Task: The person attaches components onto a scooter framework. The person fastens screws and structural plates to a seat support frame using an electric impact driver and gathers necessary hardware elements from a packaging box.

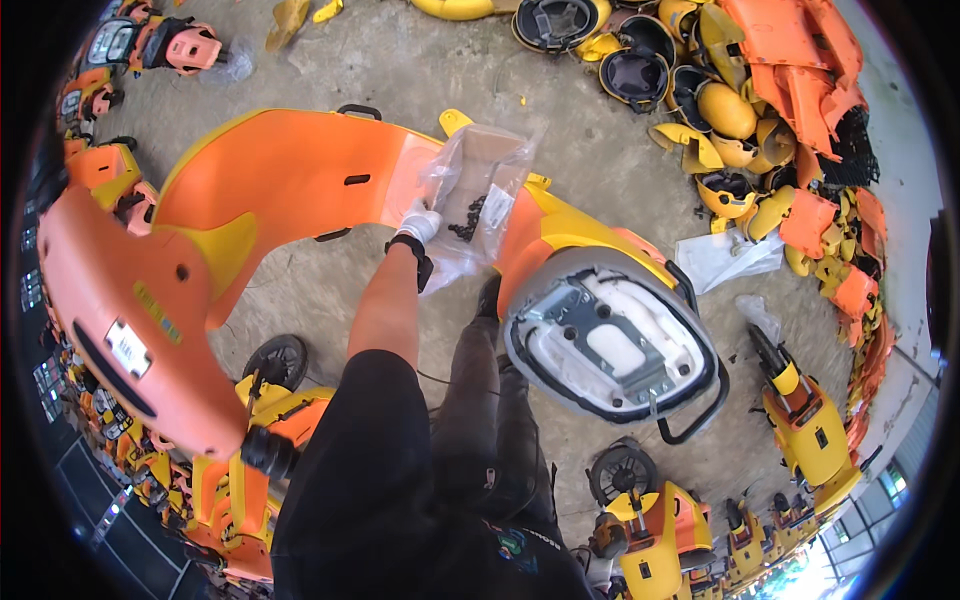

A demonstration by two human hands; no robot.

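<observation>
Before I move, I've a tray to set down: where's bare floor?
Bare concrete shows beyond the orange scooter, left of the piled helmets; a smaller patch lies inside the scooter's curve, bordered by a black wheel and the left forearm. Crowded: upper right, with those helmets and orange panels, and lower left, with more scooters.

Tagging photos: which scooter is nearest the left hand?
The foreground orange scooter at the left hand, bearing a bag of black parts; others are farther off.

Piled helmets and scooters suggest a vehicle workshop.
</observation>
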